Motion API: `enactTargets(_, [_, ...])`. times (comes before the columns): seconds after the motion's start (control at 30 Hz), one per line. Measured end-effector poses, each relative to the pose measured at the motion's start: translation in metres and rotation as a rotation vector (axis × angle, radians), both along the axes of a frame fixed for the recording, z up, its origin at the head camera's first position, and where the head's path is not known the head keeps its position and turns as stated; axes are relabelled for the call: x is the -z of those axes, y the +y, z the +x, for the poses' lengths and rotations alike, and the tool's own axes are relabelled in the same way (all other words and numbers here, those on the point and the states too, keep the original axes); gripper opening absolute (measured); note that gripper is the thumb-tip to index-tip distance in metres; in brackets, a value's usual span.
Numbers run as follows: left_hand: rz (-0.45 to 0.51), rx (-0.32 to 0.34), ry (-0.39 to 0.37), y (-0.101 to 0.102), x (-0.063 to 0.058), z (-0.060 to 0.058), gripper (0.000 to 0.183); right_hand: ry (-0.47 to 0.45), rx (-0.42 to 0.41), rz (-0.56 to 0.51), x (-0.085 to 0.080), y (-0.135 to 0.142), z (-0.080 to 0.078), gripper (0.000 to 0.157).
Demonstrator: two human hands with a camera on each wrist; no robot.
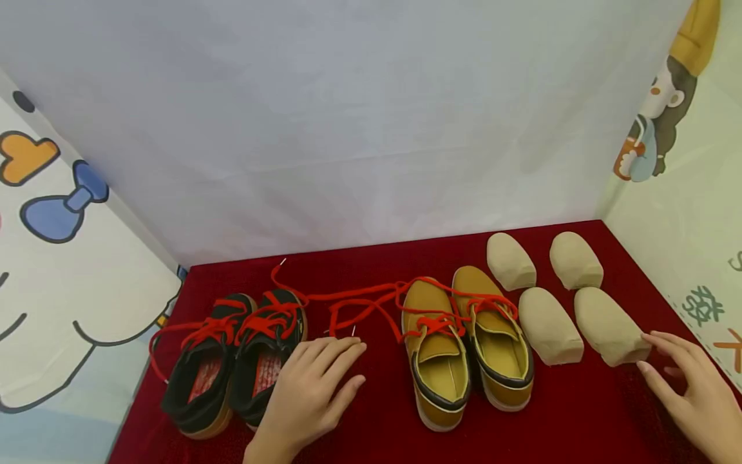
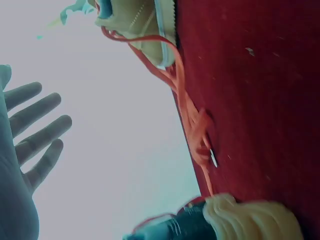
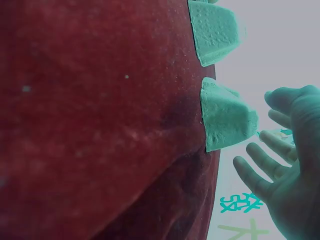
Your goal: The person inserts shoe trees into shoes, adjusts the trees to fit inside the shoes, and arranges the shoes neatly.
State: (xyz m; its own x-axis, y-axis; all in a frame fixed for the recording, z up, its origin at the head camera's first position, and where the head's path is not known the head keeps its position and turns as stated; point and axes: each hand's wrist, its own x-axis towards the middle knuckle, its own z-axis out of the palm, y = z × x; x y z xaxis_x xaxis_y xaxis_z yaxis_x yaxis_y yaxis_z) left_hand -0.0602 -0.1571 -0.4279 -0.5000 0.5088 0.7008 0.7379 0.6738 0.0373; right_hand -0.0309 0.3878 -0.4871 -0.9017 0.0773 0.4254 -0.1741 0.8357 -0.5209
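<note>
My left hand (image 1: 313, 390) hovers beside and partly over a pair of dark shoes, its fingers extended and nothing in them. It hides part of the right dark shoe (image 1: 255, 367); the left dark shoe (image 1: 197, 393) lies beyond. Red laces (image 1: 348, 296) stretch from these to a pair of tan shoes (image 1: 437, 348) in the middle. Over on the right, my right hand (image 1: 690, 386) is at the near end of a beige molded shoe insert (image 1: 608, 325). Its fingers are spread and grip nothing; in the right wrist view they look apart from the insert (image 3: 227, 117).
Other beige inserts (image 1: 547, 325) stand beside and behind that one, close to the tan shoes. Everything lies on a dark red cloth (image 1: 371, 419). A white sheet (image 1: 371, 129) hangs behind, with printed cartoon sheets at the left (image 1: 58, 309) and right (image 1: 666, 245).
</note>
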Motion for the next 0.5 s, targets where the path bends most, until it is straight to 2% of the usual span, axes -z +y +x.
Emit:
enactTargets(0.23, [-0.045, 0.017, -0.084, 0.022, -0.004, -0.016, 0.036, -0.078, 0.003, 0.043, -0.004, 0.003, -0.009, 0.041])
enactTargets(0.5, [-0.078, 0.045, -0.159, 0.054, -0.006, -0.029, 0.035, -0.145, -0.037, 0.043, 0.001, 0.007, -0.016, 0.044])
